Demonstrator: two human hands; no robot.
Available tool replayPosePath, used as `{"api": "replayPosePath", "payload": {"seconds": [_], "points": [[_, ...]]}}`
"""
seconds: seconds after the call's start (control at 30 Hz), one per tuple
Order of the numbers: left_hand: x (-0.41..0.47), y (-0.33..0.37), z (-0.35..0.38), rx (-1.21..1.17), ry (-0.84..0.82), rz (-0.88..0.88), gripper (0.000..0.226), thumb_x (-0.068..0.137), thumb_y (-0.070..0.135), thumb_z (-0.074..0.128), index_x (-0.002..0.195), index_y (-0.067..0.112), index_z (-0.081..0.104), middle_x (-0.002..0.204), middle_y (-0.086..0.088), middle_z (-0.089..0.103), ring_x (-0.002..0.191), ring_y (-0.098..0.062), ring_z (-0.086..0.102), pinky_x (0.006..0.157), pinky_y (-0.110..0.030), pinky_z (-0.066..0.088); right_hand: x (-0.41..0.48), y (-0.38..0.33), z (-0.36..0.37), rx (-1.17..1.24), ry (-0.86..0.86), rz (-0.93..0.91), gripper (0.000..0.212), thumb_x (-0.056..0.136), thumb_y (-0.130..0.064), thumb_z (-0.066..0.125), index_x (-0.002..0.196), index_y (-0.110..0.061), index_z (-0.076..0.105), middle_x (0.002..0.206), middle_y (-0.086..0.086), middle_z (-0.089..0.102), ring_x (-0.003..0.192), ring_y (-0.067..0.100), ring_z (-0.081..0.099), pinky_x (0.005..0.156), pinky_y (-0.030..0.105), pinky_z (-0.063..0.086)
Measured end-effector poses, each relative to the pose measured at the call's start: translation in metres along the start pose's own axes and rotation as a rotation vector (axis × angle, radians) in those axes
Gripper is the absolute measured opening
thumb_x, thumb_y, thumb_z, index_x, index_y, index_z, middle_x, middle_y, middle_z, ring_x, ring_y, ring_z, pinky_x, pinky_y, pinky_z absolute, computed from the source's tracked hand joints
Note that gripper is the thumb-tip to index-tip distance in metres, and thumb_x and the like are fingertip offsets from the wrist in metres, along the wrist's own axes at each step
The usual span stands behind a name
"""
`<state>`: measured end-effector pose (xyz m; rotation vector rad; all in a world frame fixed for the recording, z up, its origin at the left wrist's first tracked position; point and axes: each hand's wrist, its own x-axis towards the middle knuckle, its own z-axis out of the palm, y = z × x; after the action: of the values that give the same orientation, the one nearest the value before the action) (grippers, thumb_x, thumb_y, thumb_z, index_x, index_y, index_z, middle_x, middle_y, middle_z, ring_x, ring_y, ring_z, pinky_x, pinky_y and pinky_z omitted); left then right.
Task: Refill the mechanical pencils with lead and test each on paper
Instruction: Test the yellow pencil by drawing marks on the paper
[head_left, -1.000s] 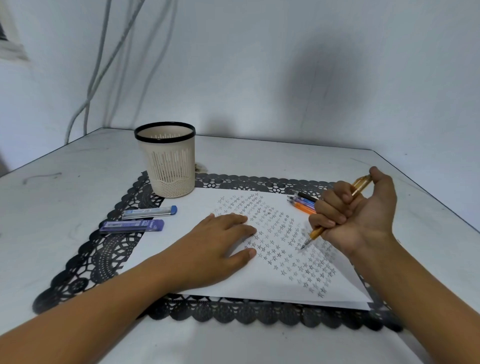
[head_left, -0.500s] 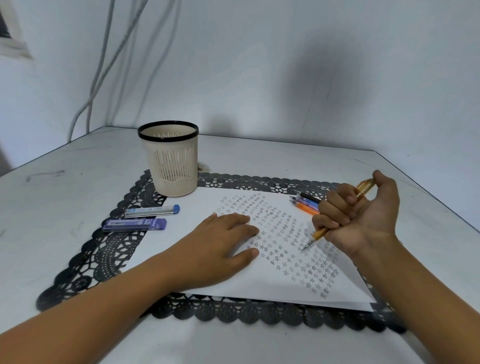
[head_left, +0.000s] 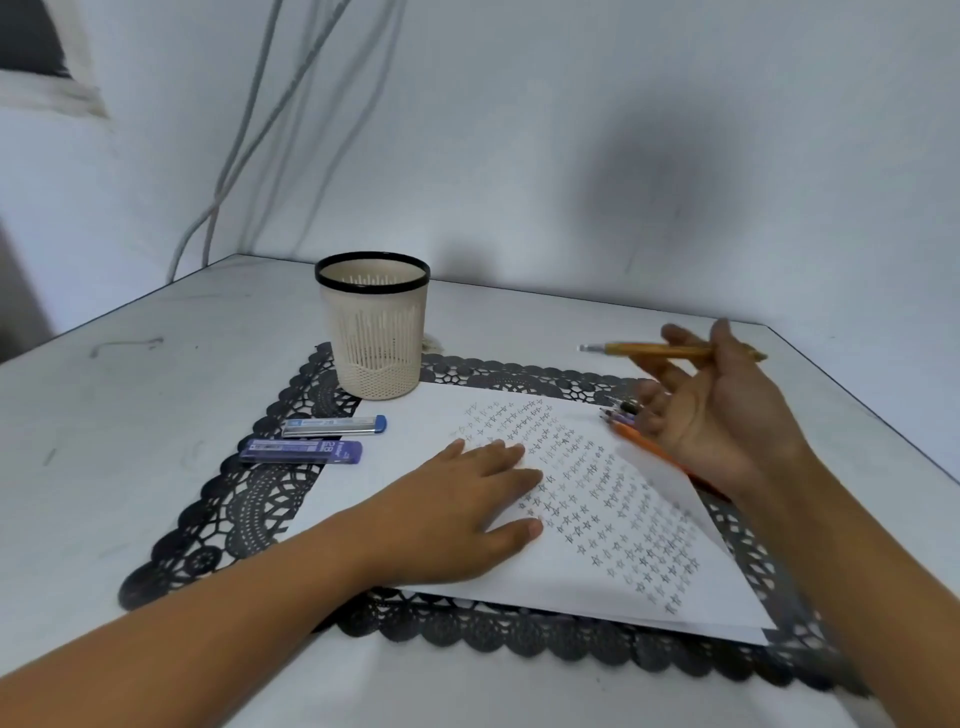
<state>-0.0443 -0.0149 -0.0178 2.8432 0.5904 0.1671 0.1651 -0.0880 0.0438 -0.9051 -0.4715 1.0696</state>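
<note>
Orange mechanical pencil (head_left: 670, 351): held in the air by the right hand (head_left: 727, 415), pinched between the thumb and forefinger near its rear end, barrel almost level, metal tip pointing left, above the far right part of the mat and off the sheet. The other fingers (head_left: 655, 375) of that hand are loosely spread and blurred. White paper (head_left: 545, 582): one sheet, lying on a black lace placemat (head_left: 249, 499), covered in rows of small pencilled stars. Left hand (head_left: 467, 509): palm down on the left part of the sheet, fingers straight and flat against it, gripping nothing. Spare pencils (head_left: 621, 415): a small bundle at the sheet's right edge, partly hidden behind the right hand, the nearest one orange; their number cannot be told. Clear lead case with a blue cap (head_left: 335, 426) and purple lead case marked 2B (head_left: 301, 451): lying side by side, just apart, at the sheet's far left corner. Beige slatted pen holder with a black rim (head_left: 376, 332): upright at the far edge of the mat, behind the lead cases. Grey-white table (head_left: 104, 415): carries all of these, set in a corner of pale walls. Cables (head_left: 249, 130): hanging down the wall at the left.
</note>
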Motion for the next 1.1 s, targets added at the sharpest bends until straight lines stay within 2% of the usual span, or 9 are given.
{"api": "replayPosePath", "payload": {"seconds": [0.03, 0.1, 0.23, 0.37, 0.53, 0.67, 0.73, 0.87, 1.1], "points": [[0.000, 0.000, 0.000, 0.013, -0.018, 0.011, 0.056, 0.093, 0.052, 0.030, 0.144, 0.031, 0.020, 0.155, 0.006, 0.010, 0.142, -0.006, 0.004, 0.111, -0.024, -0.005, 0.002, -0.003, 0.003, -0.009, 0.013, -0.008, 0.038, 0.094, -0.052, 0.033, 0.089, -0.020, 0.054, 0.081, 0.007, 0.061, 0.052, 0.013, 0.053, 0.047, 0.021, 0.037], [0.000, 0.001, 0.001, 0.028, -0.048, 0.029, 0.057, 0.093, 0.054, 0.028, 0.145, 0.031, 0.017, 0.156, 0.007, 0.007, 0.142, -0.004, 0.002, 0.112, -0.025, -0.006, 0.008, -0.006, 0.014, -0.013, 0.019, -0.016, 0.036, 0.095, -0.049, 0.033, 0.093, -0.019, 0.053, 0.083, 0.013, 0.062, 0.054, 0.014, 0.058, 0.045, 0.019, 0.043], [0.000, 0.003, 0.002, 0.049, -0.075, 0.077, 0.057, 0.093, 0.054, 0.027, 0.145, 0.033, 0.015, 0.156, 0.007, 0.005, 0.142, -0.004, 0.000, 0.113, -0.027, -0.007, 0.028, 0.006, 0.041, -0.005, -0.092, -0.018, 0.022, 0.095, -0.026, 0.046, 0.084, -0.008, 0.053, 0.080, 0.020, 0.068, 0.073, 0.026, 0.070, 0.062, 0.033, 0.059], [0.001, 0.004, 0.001, 0.046, -0.075, 0.082, 0.057, 0.093, 0.053, 0.028, 0.145, 0.032, 0.016, 0.156, 0.006, 0.006, 0.142, -0.005, 0.001, 0.113, -0.027, -0.007, 0.054, 0.037, 0.062, -0.146, -0.137, -0.035, 0.011, 0.089, 0.003, 0.050, 0.082, -0.005, 0.054, 0.073, 0.012, 0.058, 0.058, 0.014, 0.061, 0.055, 0.021, 0.054], [0.001, 0.004, 0.000, 0.053, -0.069, 0.091, 0.057, 0.094, 0.052, 0.028, 0.145, 0.030, 0.016, 0.156, 0.003, 0.007, 0.142, -0.009, 0.004, 0.113, -0.029, -0.006, 0.074, 0.073, 0.069, -0.446, -0.137, -0.066, 0.018, 0.095, -0.014, 0.049, 0.083, -0.003, 0.056, 0.069, 0.011, 0.061, 0.063, 0.018, 0.062, 0.064, 0.027, 0.057], [0.001, 0.003, -0.001, 0.039, -0.076, 0.092, 0.057, 0.094, 0.052, 0.029, 0.145, 0.029, 0.017, 0.156, 0.001, 0.008, 0.142, -0.009, 0.005, 0.114, -0.031, -0.004, 0.081, 0.084, 0.064, -0.428, -0.186, -0.075, 0.005, 0.090, -0.001, 0.053, 0.087, -0.005, 0.052, 0.074, 0.014, 0.061, 0.066, 0.021, 0.063, 0.065, 0.028, 0.057], [0.001, 0.002, 0.000, 0.036, -0.076, 0.092, 0.057, 0.094, 0.052, 0.029, 0.145, 0.029, 0.017, 0.156, 0.002, 0.008, 0.142, -0.009, 0.005, 0.114, -0.031, -0.004, 0.082, 0.085, 0.061, -0.496, -0.201, -0.115, 0.012, 0.087, 0.006, 0.053, 0.086, -0.005, 0.050, 0.072, 0.013, 0.058, 0.064, 0.021, 0.059, 0.063, 0.027, 0.056], [0.001, 0.002, 0.002, 0.043, -0.071, 0.091, 0.057, 0.094, 0.052, 0.029, 0.145, 0.029, 0.017, 0.156, 0.002, 0.009, 0.142, -0.009, 0.005, 0.114, -0.032, -0.004, 0.080, 0.090, 0.060, -0.678, -0.165, -0.153, 0.009, 0.082, 0.004, 0.056, 0.081, -0.005, 0.054, 0.064, 0.012, 0.059, 0.059, 0.021, 0.056, 0.060, 0.032, 0.051], [0.001, 0.003, 0.000, 0.028, -0.076, 0.091, 0.057, 0.094, 0.052, 0.029, 0.145, 0.030, 0.018, 0.156, 0.002, 0.009, 0.142, -0.009, 0.005, 0.115, -0.033, -0.004, 0.079, 0.093, 0.060, -0.803, -0.175, -0.174, 0.008, 0.082, 0.001, 0.058, 0.089, -0.002, 0.056, 0.072, 0.015, 0.061, 0.066, 0.023, 0.059, 0.066, 0.029, 0.056]]}}
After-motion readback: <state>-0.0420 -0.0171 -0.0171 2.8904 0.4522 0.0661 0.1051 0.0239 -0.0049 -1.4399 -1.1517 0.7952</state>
